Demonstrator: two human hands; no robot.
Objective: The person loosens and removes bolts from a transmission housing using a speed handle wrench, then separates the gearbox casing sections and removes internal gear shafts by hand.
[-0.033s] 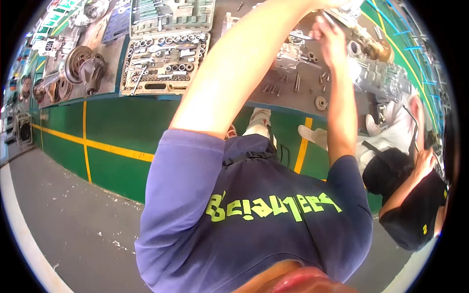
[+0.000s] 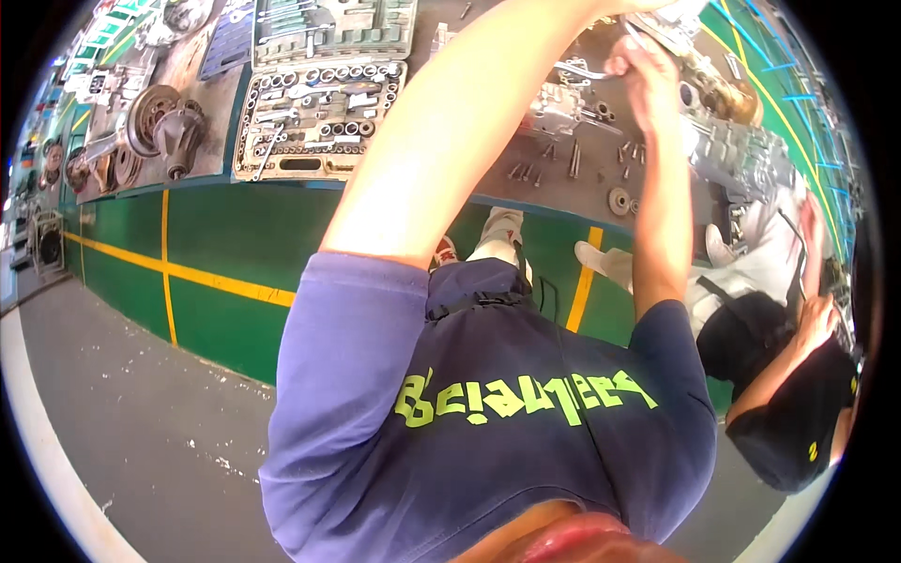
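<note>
At the top of the head view, my left hand [image 2: 646,4] is mostly cut off by the picture's edge and washed out by glare, so its fingers cannot be made out. Just below it, my right hand [image 2: 649,77] is closed around a slim silver metal tool [image 2: 633,36] whose kind is unclear. A bright metal casting [image 2: 557,105] with long rods lies on the bench to the left of my right hand. Beside that hand is a curved shiny metal piece [image 2: 584,70]. Several loose bolts [image 2: 574,159] and a small round gear-like part [image 2: 618,200] lie nearer the bench edge.
An open socket set case [image 2: 300,167] sits on the bench at left, beside a rusty hub assembly [image 2: 178,141]. A large gearbox housing [image 2: 746,155] stands at right. Another person in black [image 2: 793,403] is close on my right. Green floor [image 2: 235,230] lies below the bench.
My right hand has shifted slightly to the right and down with the metal tool. The left arm is almost unchanged. The other person has moved only a little.
</note>
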